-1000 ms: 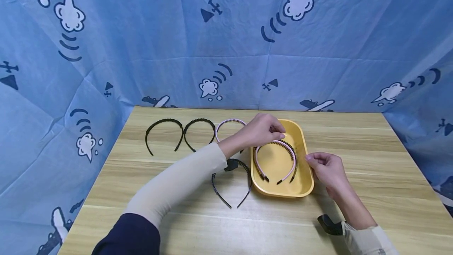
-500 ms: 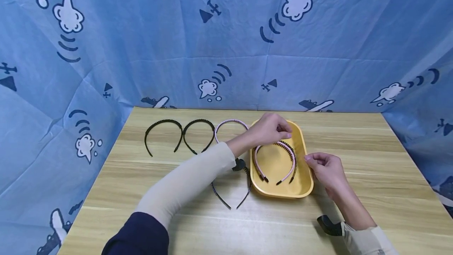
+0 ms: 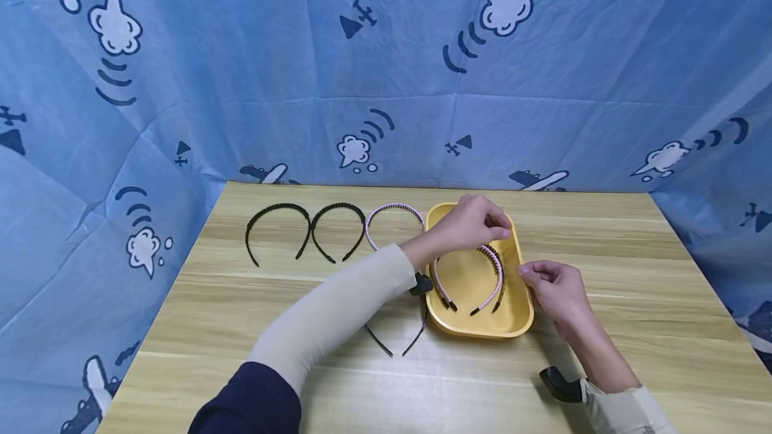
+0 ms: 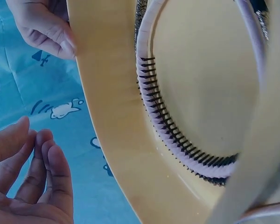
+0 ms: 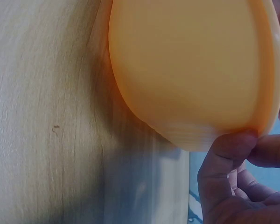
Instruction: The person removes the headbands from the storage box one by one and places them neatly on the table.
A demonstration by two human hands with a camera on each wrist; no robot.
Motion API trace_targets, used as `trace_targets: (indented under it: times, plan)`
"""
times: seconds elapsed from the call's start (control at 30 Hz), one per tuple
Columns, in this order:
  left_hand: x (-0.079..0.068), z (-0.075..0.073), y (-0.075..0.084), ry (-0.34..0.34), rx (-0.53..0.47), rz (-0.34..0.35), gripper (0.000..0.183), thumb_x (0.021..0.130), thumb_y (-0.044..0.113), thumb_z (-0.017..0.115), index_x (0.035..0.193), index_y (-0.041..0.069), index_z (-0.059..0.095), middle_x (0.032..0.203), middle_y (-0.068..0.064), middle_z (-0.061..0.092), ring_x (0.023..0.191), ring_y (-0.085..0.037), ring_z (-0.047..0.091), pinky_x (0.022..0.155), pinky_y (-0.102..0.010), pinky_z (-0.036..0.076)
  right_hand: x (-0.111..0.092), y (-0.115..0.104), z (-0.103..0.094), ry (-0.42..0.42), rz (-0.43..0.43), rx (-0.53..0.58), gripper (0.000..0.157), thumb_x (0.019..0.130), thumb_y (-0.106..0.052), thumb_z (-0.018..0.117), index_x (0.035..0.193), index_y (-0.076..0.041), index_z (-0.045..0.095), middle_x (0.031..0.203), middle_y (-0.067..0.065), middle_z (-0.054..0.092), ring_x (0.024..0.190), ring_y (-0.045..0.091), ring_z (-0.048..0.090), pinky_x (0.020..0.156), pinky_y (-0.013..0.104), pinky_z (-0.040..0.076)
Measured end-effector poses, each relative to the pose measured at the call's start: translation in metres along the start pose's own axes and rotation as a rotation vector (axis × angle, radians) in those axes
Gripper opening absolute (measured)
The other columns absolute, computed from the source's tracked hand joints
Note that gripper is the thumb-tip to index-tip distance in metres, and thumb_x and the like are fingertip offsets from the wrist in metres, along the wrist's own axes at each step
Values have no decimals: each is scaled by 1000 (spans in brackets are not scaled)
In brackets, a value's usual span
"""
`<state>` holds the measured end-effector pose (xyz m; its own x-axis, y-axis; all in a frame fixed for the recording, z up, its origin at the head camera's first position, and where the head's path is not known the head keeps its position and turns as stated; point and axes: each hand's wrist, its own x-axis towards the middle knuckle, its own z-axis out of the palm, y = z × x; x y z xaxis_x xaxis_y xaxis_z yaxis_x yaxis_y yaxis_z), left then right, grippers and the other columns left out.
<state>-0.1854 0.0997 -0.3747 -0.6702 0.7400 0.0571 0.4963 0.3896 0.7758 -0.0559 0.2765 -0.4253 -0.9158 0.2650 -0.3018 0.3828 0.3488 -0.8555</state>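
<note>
My left hand (image 3: 469, 225) hangs over the far part of a yellow plastic tray (image 3: 482, 334). In the left wrist view its thumb and loosely bent fingers (image 4: 60, 175) stand apart with nothing between them. Inside the tray lies a lilac headband (image 4: 141, 42) with dark comb teeth, on top of darker headbands that show at its edges. My right hand (image 3: 557, 290) pinches the tray's right rim between thumb and fingers, seen close in the right wrist view.
Left of the tray, two black headbands (image 3: 279, 205) and a lilac one (image 3: 395, 205) lie in a row on the wooden table (image 3: 199, 327). Nearer, a dark headband (image 3: 378, 340) is partly covered by the left forearm. A blue patterned cloth (image 3: 289, 72) hangs behind.
My left hand has drifted a little to the right over the tray, its forearm covering more of the near dark headband. My right hand stays at the rim.
</note>
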Motion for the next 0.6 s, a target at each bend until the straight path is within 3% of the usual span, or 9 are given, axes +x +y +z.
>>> trace_targets:
  times: [0.6]
  plan:
    - [7,7,-7,29,-34,-41,15,101,18,72,108,11,83,103,2,82,79,2,64,67,-10,50,0,0,1,9,-5,-4,35,107,-15,59,124,15,62,74,-11,66,67,1,59,59,22,54]
